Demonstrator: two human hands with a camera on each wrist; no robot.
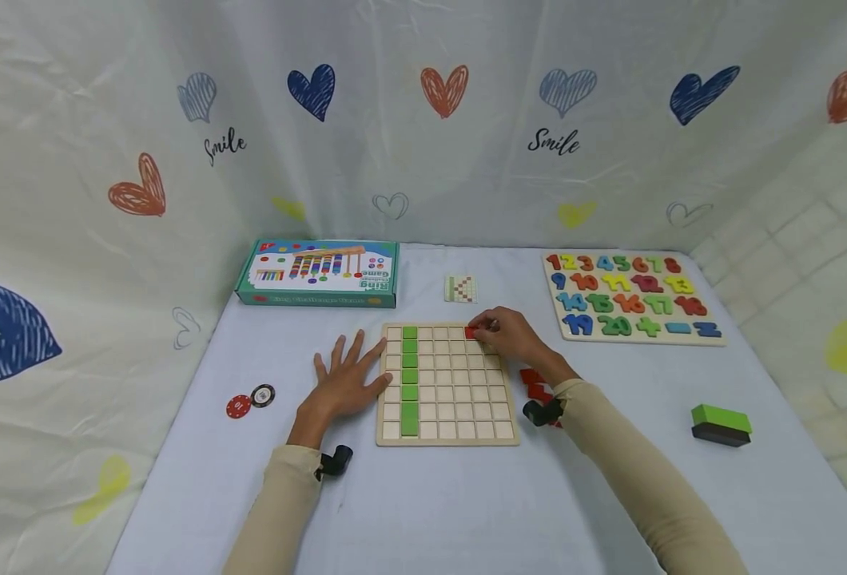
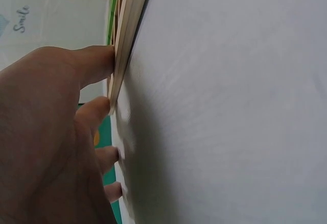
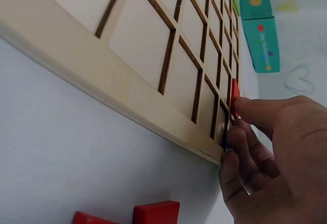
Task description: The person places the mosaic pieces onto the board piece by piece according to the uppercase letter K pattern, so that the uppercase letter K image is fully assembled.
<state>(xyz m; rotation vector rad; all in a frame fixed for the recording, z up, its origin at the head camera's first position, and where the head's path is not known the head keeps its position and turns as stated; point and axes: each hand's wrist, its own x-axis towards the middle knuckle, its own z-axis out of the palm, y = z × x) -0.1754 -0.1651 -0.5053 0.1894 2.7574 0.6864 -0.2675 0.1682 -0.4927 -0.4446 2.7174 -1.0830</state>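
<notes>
A wooden grid board (image 1: pixel 447 442) lies on the white tabletop, with a column of green tiles (image 1: pixel 410 375) in its second column from the left. At the board's far edge, toward the right, my right hand (image 1: pixel 510 335) pinches a red tile (image 1: pixel 470 332). The right wrist view shows the thumb against this red tile (image 3: pixel 235 93), with the other fingers bent below. My left hand (image 1: pixel 344 379) lies at the board's left edge, fingers spread. In the left wrist view, its thumb and a fingertip touch the board's side (image 2: pixel 126 40).
Loose red tiles (image 1: pixel 536 391) lie right of the board, partly hidden by the right wrist. A pattern card (image 1: pixel 460 289), a ring game box (image 1: pixel 317 274) and a number puzzle (image 1: pixel 639 299) stand behind. Two round chips (image 1: pixel 239 406) lie left; a green-and-black block (image 1: pixel 721 425) sits right.
</notes>
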